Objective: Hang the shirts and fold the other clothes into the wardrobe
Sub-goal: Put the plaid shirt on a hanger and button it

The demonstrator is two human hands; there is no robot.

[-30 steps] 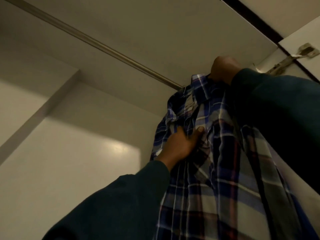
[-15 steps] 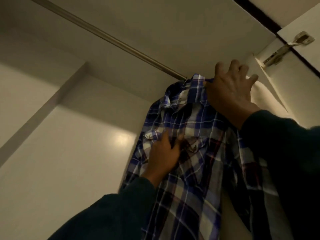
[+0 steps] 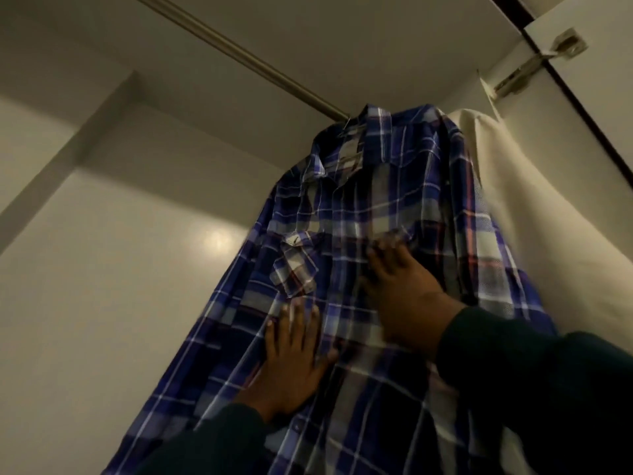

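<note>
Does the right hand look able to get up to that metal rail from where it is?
Probably yes: the right hand lies flat on the plaid shirt, with nothing between it and the rail.

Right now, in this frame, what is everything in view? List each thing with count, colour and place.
plaid shirt: one, blue, white and red check, hanging from the rail, centre.
hanging rail: one, metal grey, running under the wardrobe top from upper left to the shirt collar.
cream garment: one, off-white, hanging right of the plaid shirt.
door hinge: one, silver, upper right on the wardrobe door.
wardrobe walls: white, left and behind.
left hand: one, dark green sleeve, fingers flat on the shirt front, lower centre.
right hand: one, dark green sleeve, fingers on the shirt front; blurred.
</note>
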